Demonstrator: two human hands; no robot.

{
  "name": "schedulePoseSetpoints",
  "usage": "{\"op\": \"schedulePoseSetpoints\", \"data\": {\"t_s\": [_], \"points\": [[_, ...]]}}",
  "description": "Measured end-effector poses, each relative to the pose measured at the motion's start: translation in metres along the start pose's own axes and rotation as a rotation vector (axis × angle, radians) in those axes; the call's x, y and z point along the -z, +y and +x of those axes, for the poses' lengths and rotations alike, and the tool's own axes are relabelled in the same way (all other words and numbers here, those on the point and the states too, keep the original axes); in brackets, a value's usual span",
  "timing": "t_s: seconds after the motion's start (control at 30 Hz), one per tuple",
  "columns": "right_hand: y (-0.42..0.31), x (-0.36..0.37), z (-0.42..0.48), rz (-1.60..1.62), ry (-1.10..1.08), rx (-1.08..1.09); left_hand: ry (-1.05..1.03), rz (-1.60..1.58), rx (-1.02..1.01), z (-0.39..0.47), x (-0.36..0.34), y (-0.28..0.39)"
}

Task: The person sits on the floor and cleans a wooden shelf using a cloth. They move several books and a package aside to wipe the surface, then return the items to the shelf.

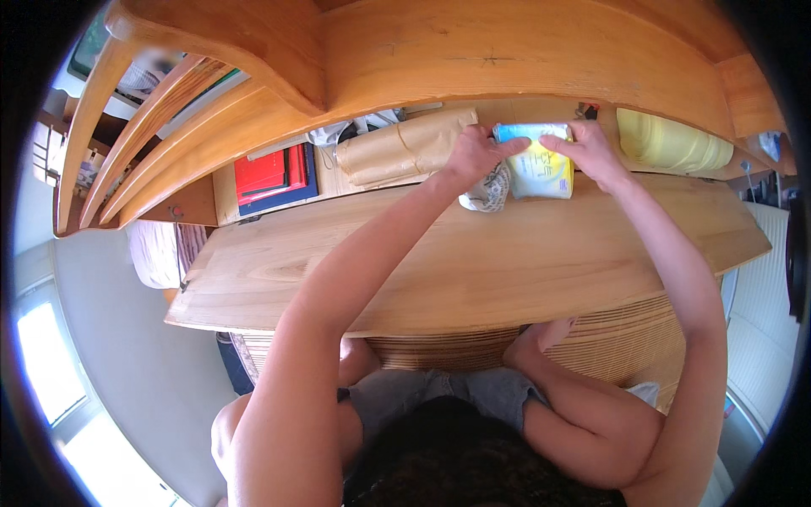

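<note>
A soft plastic-wrapped package, yellow, white and pale blue and bearing writing, is held between my two hands at the back of the wooden board. My left hand grips its upper left corner, thumb across the front. At the upper right corner, my right hand pinches it the same way. Just below my left hand, a crumpled white bag with dark print sits against the package's left side. The fingers behind the package are hidden.
Behind the board, a compartment holds red booklets on a dark blue folder, a brown paper parcel and a pale yellow bundle. A thick wooden shelf edge overhangs it. Wooden slats curve along the left.
</note>
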State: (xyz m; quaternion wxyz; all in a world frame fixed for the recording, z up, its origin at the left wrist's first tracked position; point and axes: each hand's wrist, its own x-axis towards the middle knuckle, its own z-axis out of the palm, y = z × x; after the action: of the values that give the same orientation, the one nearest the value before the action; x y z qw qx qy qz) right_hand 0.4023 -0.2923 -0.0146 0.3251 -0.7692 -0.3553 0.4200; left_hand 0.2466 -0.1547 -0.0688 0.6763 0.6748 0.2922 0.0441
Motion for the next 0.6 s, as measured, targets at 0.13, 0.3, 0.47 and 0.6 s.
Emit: {"op": "schedulePoseSetpoints", "data": {"t_s": [0.13,0.3,0.47,0.6], "points": [[-0.020,-0.003,0.018,-0.616,0.443,0.370,0.210,0.009,0.063,0.001,0.014,-0.013],[0.012,-0.014,0.049,-1.088,0.545,0.714,0.034,0.158,0.072,-0.006,0.014,-0.016],[0.053,-0.030,0.075,-1.103,0.381,0.692,0.009,0.238,0.055,-0.003,0.003,-0.015],[0.056,-0.043,0.072,-1.055,0.300,0.598,-0.011,0.212,0.018,-0.002,0.006,-0.023]]}}
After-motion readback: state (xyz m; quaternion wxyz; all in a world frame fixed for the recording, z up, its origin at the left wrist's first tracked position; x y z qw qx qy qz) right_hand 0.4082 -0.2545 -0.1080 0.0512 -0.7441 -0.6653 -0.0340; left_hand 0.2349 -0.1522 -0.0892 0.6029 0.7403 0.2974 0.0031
